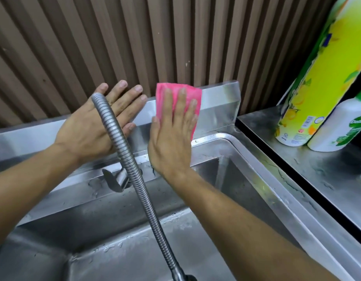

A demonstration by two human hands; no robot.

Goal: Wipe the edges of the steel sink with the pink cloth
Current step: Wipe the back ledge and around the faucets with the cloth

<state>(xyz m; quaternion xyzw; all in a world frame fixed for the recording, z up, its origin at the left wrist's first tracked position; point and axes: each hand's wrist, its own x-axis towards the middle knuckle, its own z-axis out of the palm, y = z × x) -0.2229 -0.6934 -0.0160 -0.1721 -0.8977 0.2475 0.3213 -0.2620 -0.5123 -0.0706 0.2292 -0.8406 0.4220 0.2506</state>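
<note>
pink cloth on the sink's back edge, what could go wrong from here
1. The right hand presses the pink cloth flat with straight fingers, gripping nothing; it could slip down into the wet sink.
2. The flexible faucet hose crosses in front of the left hand, so a leftward wipe may snag or knock it.
3. A rightward sweep past the splashback end might bump the yellow-green bottle standing on the counter.

The steel counter (321,165) beside the sink (263,159) carries a yellow-green bottle (317,82) and a white bottle (342,126), touching.
</note>
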